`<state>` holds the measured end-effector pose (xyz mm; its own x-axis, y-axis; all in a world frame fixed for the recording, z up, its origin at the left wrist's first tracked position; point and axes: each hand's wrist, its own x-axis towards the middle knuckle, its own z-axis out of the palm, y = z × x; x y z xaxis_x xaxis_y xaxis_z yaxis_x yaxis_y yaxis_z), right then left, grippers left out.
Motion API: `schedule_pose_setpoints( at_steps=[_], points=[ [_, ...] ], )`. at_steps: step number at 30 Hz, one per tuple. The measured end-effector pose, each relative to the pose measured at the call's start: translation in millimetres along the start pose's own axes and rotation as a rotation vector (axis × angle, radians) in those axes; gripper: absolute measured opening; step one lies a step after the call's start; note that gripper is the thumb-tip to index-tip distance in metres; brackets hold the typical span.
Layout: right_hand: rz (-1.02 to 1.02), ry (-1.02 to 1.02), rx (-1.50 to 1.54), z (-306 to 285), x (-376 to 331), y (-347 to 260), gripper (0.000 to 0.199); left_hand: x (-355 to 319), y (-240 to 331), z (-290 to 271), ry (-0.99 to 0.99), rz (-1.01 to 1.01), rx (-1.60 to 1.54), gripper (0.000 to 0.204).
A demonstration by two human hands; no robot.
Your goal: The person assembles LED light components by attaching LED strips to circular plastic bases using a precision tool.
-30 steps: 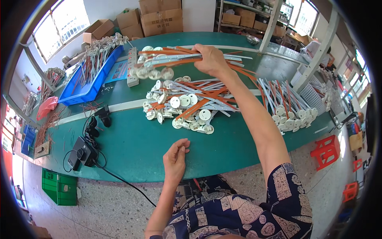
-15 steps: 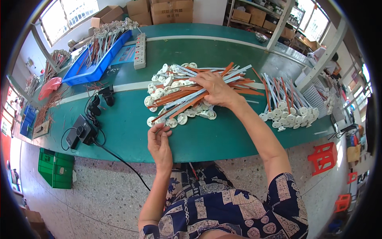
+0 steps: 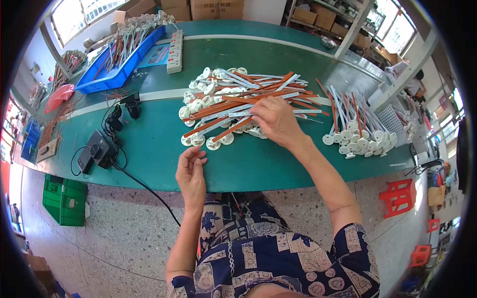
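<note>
A heap of white round plastic pieces [image 3: 213,144] and long thin strips, some red-brown and some silver-grey, lies on the green table. My right hand [image 3: 277,118] reaches over the strips from the right, its fingers pinched together. A silver-grey strip [image 3: 241,113] sticks out to the left from under those fingertips. My left hand [image 3: 192,173] hovers near the table's front edge, just below the heap. Its fingers are loosely curled and apart from the thumb, and nothing shows in them.
At the right stands a second bunch of strips with white round ends [image 3: 361,141], beside a white perforated basket [image 3: 392,119]. A blue tray [image 3: 107,85] of similar parts and a power strip [image 3: 175,52] lie far left. Black boxes with cables [image 3: 102,149] sit left.
My right hand has moved slightly right and down, from lying spread over the strips to pinching. My left hand has drawn a little away from the heap, down and left.
</note>
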<state>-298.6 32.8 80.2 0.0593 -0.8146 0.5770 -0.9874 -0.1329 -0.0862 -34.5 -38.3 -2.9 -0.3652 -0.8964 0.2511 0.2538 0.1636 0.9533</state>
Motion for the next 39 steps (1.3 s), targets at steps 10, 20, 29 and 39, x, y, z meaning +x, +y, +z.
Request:
schedule_pose_setpoints(
  at_steps=[10, 20, 29, 39],
  points=[
    [-0.135, 0.068, -0.080, 27, 31, -23, 0.011, -3, 4, -5, 0.044, -0.006, -0.016, 0.024],
    [-0.100, 0.115, 0.137, 39, 60, -43, 0.008, 3, 6, -20, 0.202, 0.066, -0.069, 0.040],
    [-0.064, 0.065, 0.113, 37, 46, -21, 0.009, 31, 8, -46, 0.186, 0.101, 0.244, 0.043],
    [-0.030, -0.047, -0.004, 34, 50, -16, 0.012, 72, 7, -56, -0.010, 0.265, 0.919, 0.017]
  ],
)
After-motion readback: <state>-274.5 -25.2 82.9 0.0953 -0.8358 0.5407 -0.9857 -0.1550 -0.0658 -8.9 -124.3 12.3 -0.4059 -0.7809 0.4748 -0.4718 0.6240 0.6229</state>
